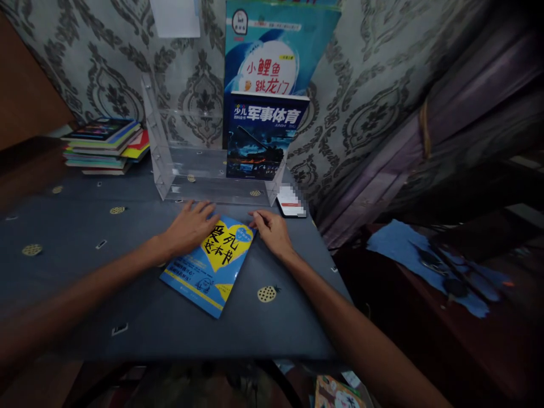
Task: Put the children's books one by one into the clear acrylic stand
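Observation:
A blue book with a yellow heart on its cover lies tilted on the cloth-covered table. My left hand rests flat over its upper left edge, fingers stretched out. At the upper right corner, my right hand has its thumb and forefinger pinched on the book's edge; the other fingers are curled. Just beyond both hands stands a clear acrylic book rack. On its right side are a dark blue book with a tank on the cover and, behind and above that, a taller teal book.
A stack of books sits at the back left of the table. By the rack's right foot lies a phone-like device. To the right, a blue cloth with scissors lies on a lower dark surface. Patterned curtain hangs behind.

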A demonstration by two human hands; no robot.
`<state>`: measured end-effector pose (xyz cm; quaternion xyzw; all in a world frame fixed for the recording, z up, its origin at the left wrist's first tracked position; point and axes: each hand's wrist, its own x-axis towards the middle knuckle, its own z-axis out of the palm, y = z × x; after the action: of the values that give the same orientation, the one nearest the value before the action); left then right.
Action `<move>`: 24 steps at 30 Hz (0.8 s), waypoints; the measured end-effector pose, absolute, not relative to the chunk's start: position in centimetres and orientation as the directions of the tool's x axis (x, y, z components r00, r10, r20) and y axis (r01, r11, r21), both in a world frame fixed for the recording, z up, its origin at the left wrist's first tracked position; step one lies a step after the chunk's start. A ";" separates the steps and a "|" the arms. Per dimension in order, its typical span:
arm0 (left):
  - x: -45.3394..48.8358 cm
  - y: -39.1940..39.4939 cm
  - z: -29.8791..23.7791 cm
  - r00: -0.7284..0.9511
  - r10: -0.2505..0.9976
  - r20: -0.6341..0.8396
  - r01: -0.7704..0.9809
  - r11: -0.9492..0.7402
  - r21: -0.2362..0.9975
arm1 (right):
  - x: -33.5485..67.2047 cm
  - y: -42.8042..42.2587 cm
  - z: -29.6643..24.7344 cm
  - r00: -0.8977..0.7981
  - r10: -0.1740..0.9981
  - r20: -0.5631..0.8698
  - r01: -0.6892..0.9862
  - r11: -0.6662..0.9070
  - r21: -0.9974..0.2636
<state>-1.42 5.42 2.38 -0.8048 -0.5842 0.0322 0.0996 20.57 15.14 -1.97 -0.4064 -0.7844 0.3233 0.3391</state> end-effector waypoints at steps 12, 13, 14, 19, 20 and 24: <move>4.5 1.8 3.0 0.313 0.942 -0.123 0.948 -0.317 -0.015 | 20.3 15.4 -2.8 -0.418 0.894 0.163 0.197 0.265 -0.944; 4.2 1.8 3.2 0.329 0.937 -0.121 0.943 -0.332 -0.008 | 20.3 15.3 -2.9 -0.426 0.890 0.162 0.188 0.262 -0.947; 4.1 1.9 3.4 0.334 0.936 -0.110 0.941 -0.337 -0.011 | 20.2 15.3 -2.9 -0.430 0.887 0.168 0.183 0.267 -0.946; 6.1 2.2 3.6 0.226 0.971 -0.083 0.963 -0.236 -0.134 | 20.7 14.8 -3.2 -0.425 0.878 0.220 0.159 0.312 -0.936; 6.5 2.3 3.6 0.204 0.975 -0.086 0.965 -0.215 -0.151 | 20.8 14.7 -3.3 -0.425 0.877 0.223 0.154 0.313 -0.937; 7.3 2.8 3.1 0.199 0.977 -0.075 0.960 -0.210 -0.187 | 21.4 14.3 -3.3 -0.421 0.878 0.227 0.141 0.311 -0.940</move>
<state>7.30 2.75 3.08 -0.7727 -0.6267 0.0885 0.0493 21.36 14.34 -3.29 -0.3615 -0.7048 0.4624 0.3984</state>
